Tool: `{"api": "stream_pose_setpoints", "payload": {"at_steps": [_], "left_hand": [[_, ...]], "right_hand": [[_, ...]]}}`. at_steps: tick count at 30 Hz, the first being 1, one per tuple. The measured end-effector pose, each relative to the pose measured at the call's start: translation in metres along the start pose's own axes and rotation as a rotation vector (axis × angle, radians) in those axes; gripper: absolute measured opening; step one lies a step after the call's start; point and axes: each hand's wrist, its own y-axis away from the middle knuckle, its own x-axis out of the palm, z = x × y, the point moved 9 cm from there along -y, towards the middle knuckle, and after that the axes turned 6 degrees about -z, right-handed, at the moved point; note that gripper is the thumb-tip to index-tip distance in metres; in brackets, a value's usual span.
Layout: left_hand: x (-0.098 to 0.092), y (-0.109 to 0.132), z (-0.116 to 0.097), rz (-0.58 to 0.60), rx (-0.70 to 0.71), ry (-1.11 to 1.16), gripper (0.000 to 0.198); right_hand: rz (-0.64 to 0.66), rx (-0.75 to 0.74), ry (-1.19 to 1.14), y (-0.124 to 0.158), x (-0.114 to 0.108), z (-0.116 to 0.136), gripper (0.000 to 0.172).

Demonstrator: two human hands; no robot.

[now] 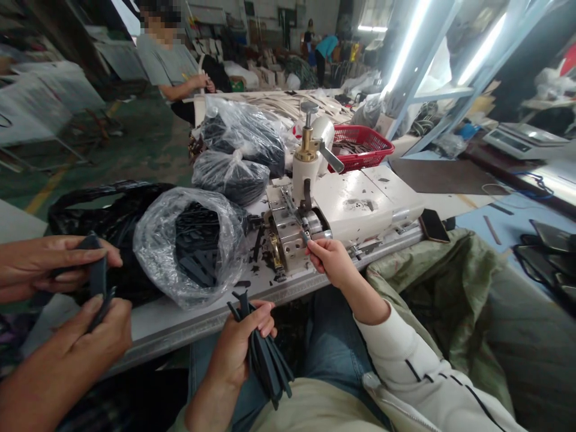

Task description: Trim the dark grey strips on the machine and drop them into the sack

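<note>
The left hand [240, 339] is wrapped around a bundle of dark strips [270, 369] above the person's lap, just in front of the worktop [191, 327]; the strips' lower ends fan out below the grip. A little farther in, the right hand [332, 261] pinches a short strip [306, 236] by the rollers of the machine [355, 201] (most of that piece is hidden by the fingertips). The two hands are well apart, with the worktop's metal front edge running slantwise through the gap, so each has side room of its own.

To the left, near the corner, a co-worker's two hands [101, 324] grasp other dark strips, in front of a black bag [112, 191]. Room is tighter there: a clear plastic bag [150, 252], its mouth spread wide over more dark strips, stands close to the front edge, between those hands and the machine. Dark scraps [256, 243] lie around the machine's left side. On the right, a green cloth [418, 264] bunches against the edge beside the right forearm.

Beyond, tied plastic bags [234, 174] crowd the machine's far left, and a red basket [380, 149] sits behind it. A brown sheet [443, 175] lies to the right. Farthest off, a person in grey [164, 63] works across the table, and another in blue [327, 47] bends over.
</note>
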Motion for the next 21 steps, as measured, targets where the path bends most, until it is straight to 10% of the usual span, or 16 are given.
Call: {"api": "stream_pose_setpoints", "payload": {"at_steps": [14,17,21], "left_hand": [[-0.008,-0.007,0.009,-0.030,-0.018,0.077,0.010],[-0.006,-0.006,0.007,-0.012,-0.029,0.072,0.009],[-0.003,-0.003,0.001,0.000,-0.011,0.017,0.010]], "right_hand": [[-0.292,-0.013,-0.284,-0.006,-0.010,0.002,0.036],[-0.532,-0.203,-0.240,0.012,-0.051,0.014,0.036],[-1.105,-0.476,0.240,0.091,-0.164,0.039,0.034]]}}
